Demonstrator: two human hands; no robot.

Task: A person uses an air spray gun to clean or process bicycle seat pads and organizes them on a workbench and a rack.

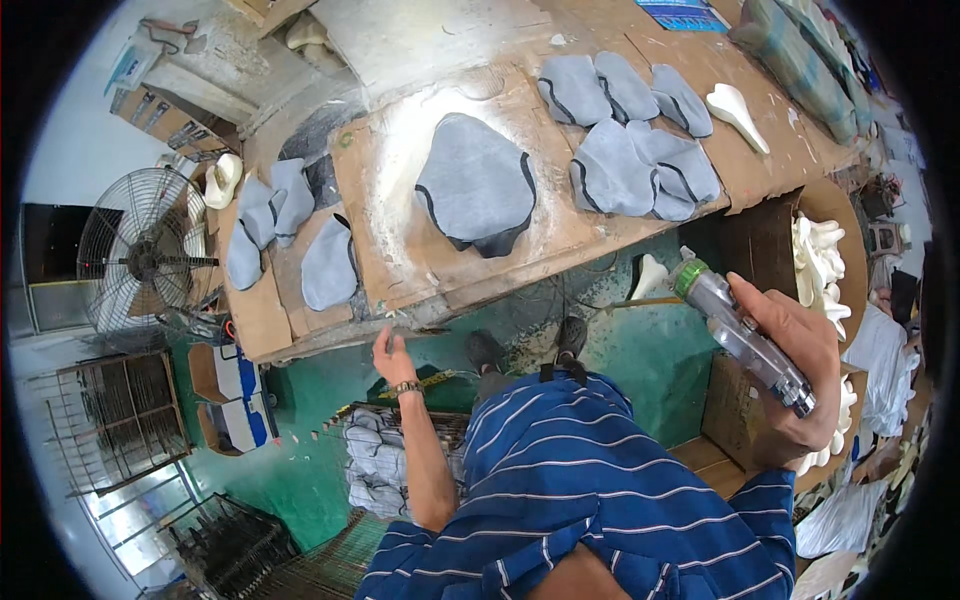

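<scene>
Head view: at far left stands a round wire fan [145, 262], with a wire rack [110, 425] below it and an open box [228, 400] on the green floor to its right. On the left end of the table [310, 345] sit a cream shell [222, 180] and three grey pieces [292, 205] with black edging, bunched together. One more grey piece, the single one [328, 268], lies just beside them.

Below the table edge, grey bundles [375, 460] rest on a rack. Above these is the left hand [392, 362], a bracelet on its wrist; it holds nothing, its fingers loosely curled and apart. It is near the table's front edge; whether it touches cannot be told.

Mid-table, the big cover [476, 180] lies flat on a cardboard sheet [385, 270], with white residue around it. To its right, more grey pieces [615, 165] lie in two rows, the lower ones overlapping. A second cream shell [738, 115] lies beyond them.

The right hand [800, 345] is clamped around a translucent tool [735, 325], held off the table's near side, tilted, its green collar toward the table. Behind that hand, at far right, a carton [850, 225] holds cream shells.
</scene>
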